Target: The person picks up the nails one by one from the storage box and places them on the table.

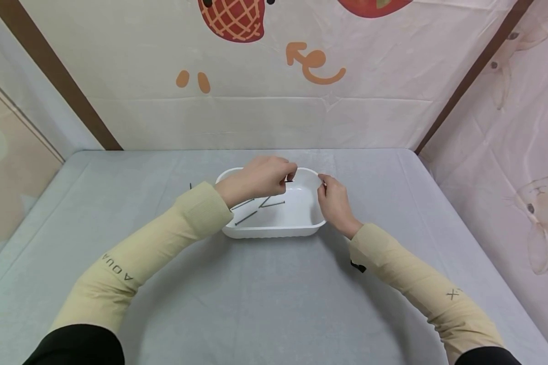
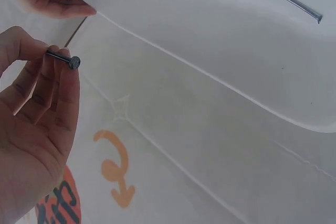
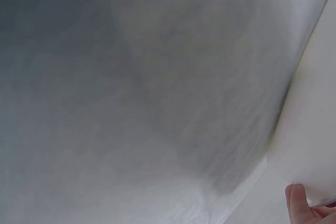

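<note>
A white tray (image 1: 297, 215) with rounded corners stands on the table. Over its far part, my left hand (image 1: 267, 177) pinches a nail (image 2: 74, 62) between thumb and fingertips; the nail's flat head sticks out past the fingers in the left wrist view. My right hand (image 1: 335, 200) pinches the tray's right rim, thumb and fingers on either side of the wall. Several loose nails (image 1: 246, 218) lie in the tray's left half, some crossing one another. In the right wrist view only a few fingers (image 3: 300, 203) show at the tray's edge.
A grey cloth covers the table (image 1: 265, 294). A small dark upright thing (image 1: 190, 186) shows left of the tray, partly hidden by the left sleeve (image 1: 164, 238). Behind the table hangs a pale printed curtain (image 1: 265, 121), with others at both sides.
</note>
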`<state>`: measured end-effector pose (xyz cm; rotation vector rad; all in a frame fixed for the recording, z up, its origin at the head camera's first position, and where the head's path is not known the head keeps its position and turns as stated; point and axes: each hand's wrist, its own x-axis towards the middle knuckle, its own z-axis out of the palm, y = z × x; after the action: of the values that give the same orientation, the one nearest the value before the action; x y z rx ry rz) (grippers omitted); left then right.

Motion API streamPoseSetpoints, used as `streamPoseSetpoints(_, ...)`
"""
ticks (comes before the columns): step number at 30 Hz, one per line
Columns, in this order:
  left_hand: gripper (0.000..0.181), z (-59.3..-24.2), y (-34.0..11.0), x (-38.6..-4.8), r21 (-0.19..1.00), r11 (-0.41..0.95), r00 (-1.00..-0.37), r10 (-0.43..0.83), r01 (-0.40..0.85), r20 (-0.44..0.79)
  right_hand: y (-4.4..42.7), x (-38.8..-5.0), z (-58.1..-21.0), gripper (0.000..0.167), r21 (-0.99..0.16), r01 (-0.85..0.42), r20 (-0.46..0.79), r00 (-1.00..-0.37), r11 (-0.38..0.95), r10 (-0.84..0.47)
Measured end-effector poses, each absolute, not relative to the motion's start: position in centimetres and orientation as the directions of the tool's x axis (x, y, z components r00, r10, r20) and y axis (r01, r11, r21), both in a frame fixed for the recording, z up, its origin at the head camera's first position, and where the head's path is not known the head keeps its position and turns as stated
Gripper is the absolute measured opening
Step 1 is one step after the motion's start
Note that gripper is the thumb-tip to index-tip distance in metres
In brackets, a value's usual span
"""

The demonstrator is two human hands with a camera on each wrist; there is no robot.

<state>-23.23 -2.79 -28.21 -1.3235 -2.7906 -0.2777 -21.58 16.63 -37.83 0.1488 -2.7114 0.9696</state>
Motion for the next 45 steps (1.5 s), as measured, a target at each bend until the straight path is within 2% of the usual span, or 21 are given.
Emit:
streamPoseSetpoints(16,0.017,-28.0,-4.2,-22.3,0.176,0.605,-0.629,0.753,0.777,0.191,16.6,-21.5,-37.8,0.035,-0.603,-0.183,0.274,-0.962,0.776,-0.014)
streamPoseSetpoints(26,0.017,-27.7,-5.3,-22.0,0.198,0.622,-0.651,0.742,0.758,0.163,16.6,-21.5,-37.8,0.035,-0.598,-0.183,0.275,-0.961,0.781,-0.015)
streamPoseSetpoints(45,0.016,-27.7,-7.3,-20.9,0.197,0.632,-0.662,0.718,0.749,0.214,16.6,-21.6,-37.8,0.035,-0.604,-0.183,0.271,-0.962,0.775,-0.016)
